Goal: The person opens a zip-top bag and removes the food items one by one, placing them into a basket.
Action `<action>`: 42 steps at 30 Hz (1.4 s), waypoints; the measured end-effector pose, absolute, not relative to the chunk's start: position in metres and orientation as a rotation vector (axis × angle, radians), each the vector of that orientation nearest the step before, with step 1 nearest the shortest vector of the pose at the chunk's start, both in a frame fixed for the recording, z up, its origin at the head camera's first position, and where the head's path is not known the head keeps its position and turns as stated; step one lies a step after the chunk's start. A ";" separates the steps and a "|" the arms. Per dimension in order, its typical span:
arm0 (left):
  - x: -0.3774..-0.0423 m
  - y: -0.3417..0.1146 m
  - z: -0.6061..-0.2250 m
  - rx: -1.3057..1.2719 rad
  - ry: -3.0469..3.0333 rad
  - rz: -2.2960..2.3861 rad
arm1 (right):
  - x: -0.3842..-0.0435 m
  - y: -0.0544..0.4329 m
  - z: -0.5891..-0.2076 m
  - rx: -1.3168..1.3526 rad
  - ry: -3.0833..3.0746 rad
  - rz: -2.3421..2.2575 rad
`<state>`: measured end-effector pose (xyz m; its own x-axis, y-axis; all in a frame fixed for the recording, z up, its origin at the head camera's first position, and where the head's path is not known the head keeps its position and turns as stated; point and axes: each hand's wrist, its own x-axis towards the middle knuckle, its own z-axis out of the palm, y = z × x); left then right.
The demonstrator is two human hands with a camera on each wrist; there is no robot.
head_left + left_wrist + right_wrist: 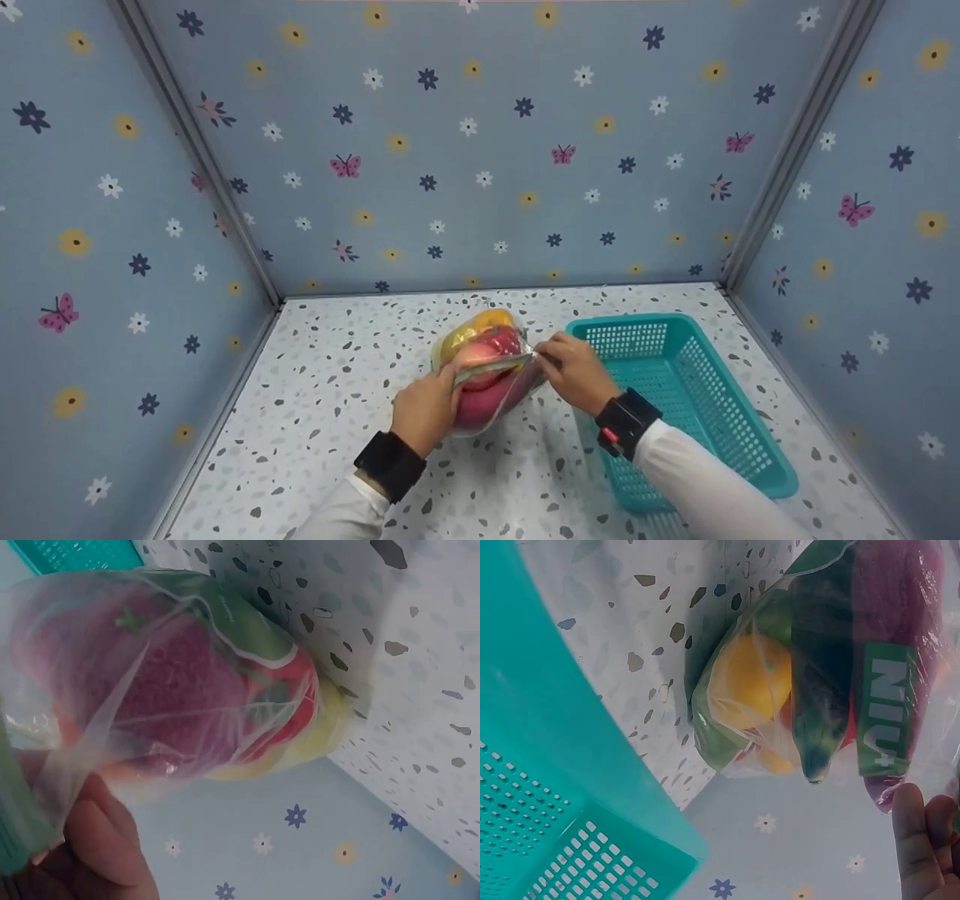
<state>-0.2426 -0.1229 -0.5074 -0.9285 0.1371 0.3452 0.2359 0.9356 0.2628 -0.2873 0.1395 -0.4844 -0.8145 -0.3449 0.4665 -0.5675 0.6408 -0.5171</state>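
A clear zip bag (517,390), filled with produce-like items, lies on the speckled surface between both hands. My left hand (426,409) pinches the left end of its green-edged mouth, and my right hand (581,375) pinches the right end. Through the plastic show a peach-coloured round fruit (477,354), a red item (504,339) and a yellow one (457,337). From the right wrist, a long purple item (892,607), a dark green cucumber-like one (821,675) and an orange-yellow round one (754,682) appear. The left wrist view shows a textured purple item (165,682) inside.
To the right, a turquoise perforated basket (739,397) stands on the speckled tabletop (322,420), partly beneath the right forearm. Flower-patterned panels (480,202) enclose the back and both sides.
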 end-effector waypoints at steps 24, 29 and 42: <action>-0.251 -0.124 -0.509 -0.526 -2.715 -0.580 | -0.287 0.149 -0.488 0.590 -2.613 1.041; -0.251 -0.123 -0.510 -0.495 -2.680 -0.454 | -0.283 0.146 -0.488 0.518 -2.631 1.049; -0.242 -0.122 -0.514 -0.572 -2.610 -0.229 | -0.283 0.143 -0.501 0.438 -2.689 1.149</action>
